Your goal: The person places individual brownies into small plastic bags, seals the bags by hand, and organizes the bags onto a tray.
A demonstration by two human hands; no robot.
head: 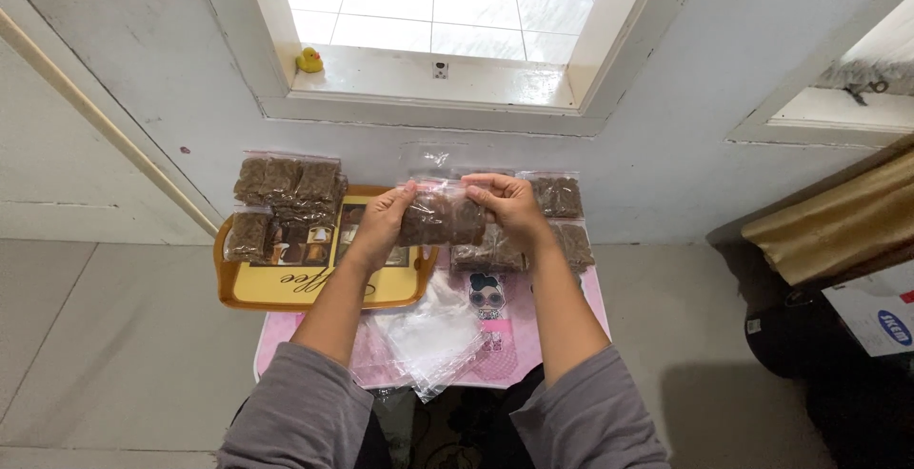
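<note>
Hands: left hand [386, 217] and right hand [505, 200] both pinch the filled bag [440, 219] at its top corners.
Bag: above the tray [238, 288], over the pink surface [562, 321].
Handling: probably light, soft, slippery plastic; best held by the edges.

head cam | looks steeply down from above pink table [571, 326] | close | faces wall beyond table | single view

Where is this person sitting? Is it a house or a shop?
Probably a room at home, on the floor. A little pink table stands against a white wall under a window, where a yellow toy duck sits. Both hands hold a filled bag.
</note>
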